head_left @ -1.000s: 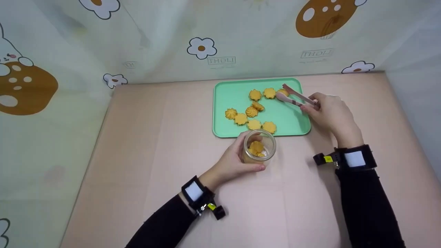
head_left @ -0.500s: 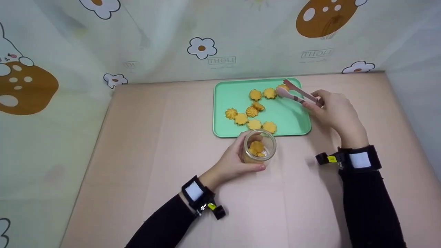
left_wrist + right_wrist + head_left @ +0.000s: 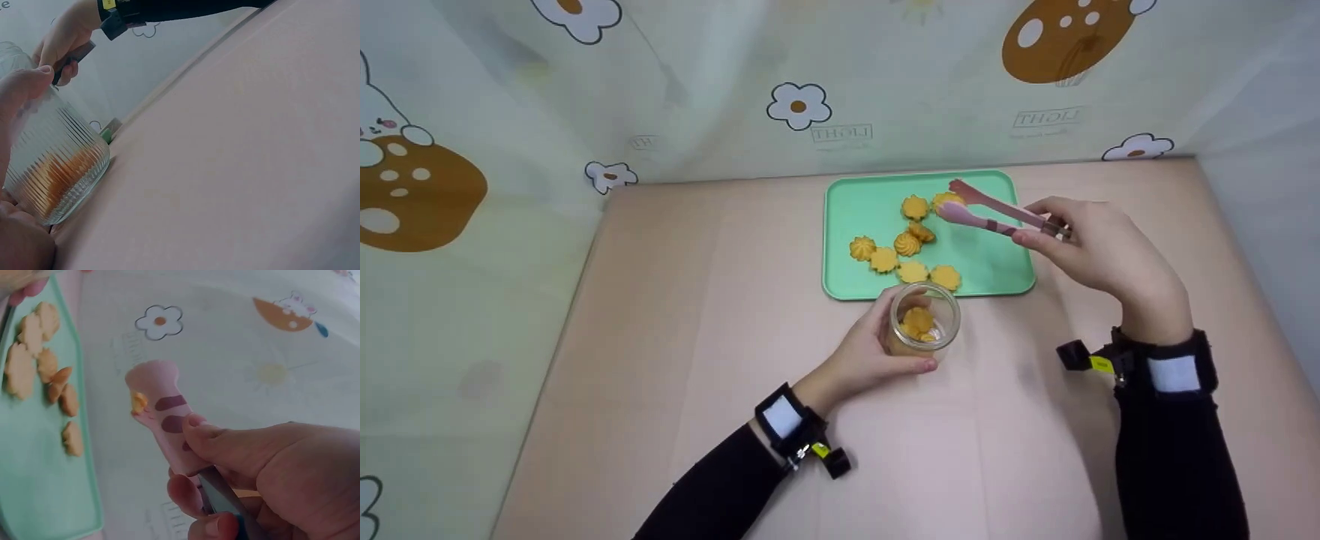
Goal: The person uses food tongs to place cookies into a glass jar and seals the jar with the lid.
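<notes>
My left hand (image 3: 866, 352) grips a glass jar (image 3: 955, 319) just in front of the tray's near edge. Ribbed glass shows in the left wrist view, with several cookies (image 3: 56, 174) at the jar's bottom. Pink striped tongs (image 3: 997, 206) are held by my right hand (image 3: 1117, 259), fingers and thumb around their metal end. Between the tong tips is a cookie (image 3: 139, 403), mostly hidden by the near tip in the right wrist view. The tips hang over the far part of the green tray (image 3: 997, 274).
Several flower-shaped cookies (image 3: 883, 259) lie on the tray, one swirl-topped cookie (image 3: 907, 244) among them. Behind the pinkish tabletop (image 3: 660, 337) rises a printed curtain (image 3: 697, 75), and another sheet (image 3: 1260, 150) borders the right side.
The tongs have lifted the rightmost cookie of the far row and moved left with it, over the neighbouring cookie. My left hand and the jar stay put.
</notes>
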A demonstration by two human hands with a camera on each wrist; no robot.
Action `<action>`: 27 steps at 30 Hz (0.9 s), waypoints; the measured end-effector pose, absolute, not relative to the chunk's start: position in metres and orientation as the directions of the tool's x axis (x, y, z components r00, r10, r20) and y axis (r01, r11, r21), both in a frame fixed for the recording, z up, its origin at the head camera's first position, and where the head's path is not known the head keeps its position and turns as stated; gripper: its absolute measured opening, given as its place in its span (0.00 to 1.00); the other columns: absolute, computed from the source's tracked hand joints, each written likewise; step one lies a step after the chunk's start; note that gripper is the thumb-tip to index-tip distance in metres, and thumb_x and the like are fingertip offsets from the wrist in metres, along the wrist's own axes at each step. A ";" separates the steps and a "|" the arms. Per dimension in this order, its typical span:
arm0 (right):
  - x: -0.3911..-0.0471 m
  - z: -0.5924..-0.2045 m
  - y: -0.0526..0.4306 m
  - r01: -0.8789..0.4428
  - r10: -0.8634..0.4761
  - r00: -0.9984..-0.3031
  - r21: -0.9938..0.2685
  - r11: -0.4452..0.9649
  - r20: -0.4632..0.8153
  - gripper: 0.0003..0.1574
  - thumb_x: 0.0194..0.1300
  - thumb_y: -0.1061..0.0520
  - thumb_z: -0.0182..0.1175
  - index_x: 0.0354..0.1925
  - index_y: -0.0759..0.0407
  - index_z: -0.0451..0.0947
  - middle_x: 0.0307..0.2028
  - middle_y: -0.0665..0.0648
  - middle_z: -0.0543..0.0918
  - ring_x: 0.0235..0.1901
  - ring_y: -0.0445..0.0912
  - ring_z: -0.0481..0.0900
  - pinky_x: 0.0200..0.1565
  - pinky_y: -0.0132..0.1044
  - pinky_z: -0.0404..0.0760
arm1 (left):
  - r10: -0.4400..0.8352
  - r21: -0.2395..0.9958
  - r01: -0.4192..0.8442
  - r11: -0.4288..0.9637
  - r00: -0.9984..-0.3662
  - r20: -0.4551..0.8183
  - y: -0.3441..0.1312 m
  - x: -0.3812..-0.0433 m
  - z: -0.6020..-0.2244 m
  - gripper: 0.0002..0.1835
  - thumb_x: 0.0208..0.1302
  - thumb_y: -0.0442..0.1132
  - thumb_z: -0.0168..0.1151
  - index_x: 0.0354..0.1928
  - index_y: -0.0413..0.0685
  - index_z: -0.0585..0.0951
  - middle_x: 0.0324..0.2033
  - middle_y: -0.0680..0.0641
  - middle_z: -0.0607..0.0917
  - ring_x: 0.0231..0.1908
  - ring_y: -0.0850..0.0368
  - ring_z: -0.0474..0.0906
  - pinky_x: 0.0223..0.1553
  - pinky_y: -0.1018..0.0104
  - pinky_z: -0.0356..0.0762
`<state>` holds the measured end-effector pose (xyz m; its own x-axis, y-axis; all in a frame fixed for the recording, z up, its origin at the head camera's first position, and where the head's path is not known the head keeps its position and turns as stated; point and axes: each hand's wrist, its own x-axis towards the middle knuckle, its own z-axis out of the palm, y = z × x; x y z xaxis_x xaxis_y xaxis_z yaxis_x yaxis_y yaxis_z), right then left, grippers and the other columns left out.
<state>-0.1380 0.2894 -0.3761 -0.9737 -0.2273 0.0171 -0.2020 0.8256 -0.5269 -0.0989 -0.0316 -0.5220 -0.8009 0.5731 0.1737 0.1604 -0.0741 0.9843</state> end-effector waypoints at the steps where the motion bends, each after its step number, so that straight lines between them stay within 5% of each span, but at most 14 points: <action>1: -0.135 -0.373 0.288 -0.216 -0.240 -0.971 -0.519 0.827 0.022 0.26 0.81 0.42 0.65 0.62 0.59 0.84 0.40 0.58 0.87 0.34 0.51 0.78 0.34 0.44 0.73 | 0.572 0.984 0.162 -0.073 -0.801 0.174 -0.032 -0.099 -0.522 0.51 0.57 0.35 0.86 0.80 0.62 0.67 0.70 0.49 0.79 0.73 0.54 0.73 0.80 0.56 0.64; 27: -0.061 -0.322 0.272 -0.541 -0.521 -0.836 -0.420 0.728 0.174 0.15 0.70 0.53 0.77 0.53 0.50 0.87 0.31 0.35 0.80 0.27 0.33 0.70 0.27 0.30 0.70 | 0.548 0.991 0.135 0.017 -0.830 0.104 -0.033 -0.097 -0.520 0.53 0.56 0.40 0.87 0.80 0.63 0.67 0.72 0.54 0.78 0.72 0.56 0.73 0.79 0.55 0.65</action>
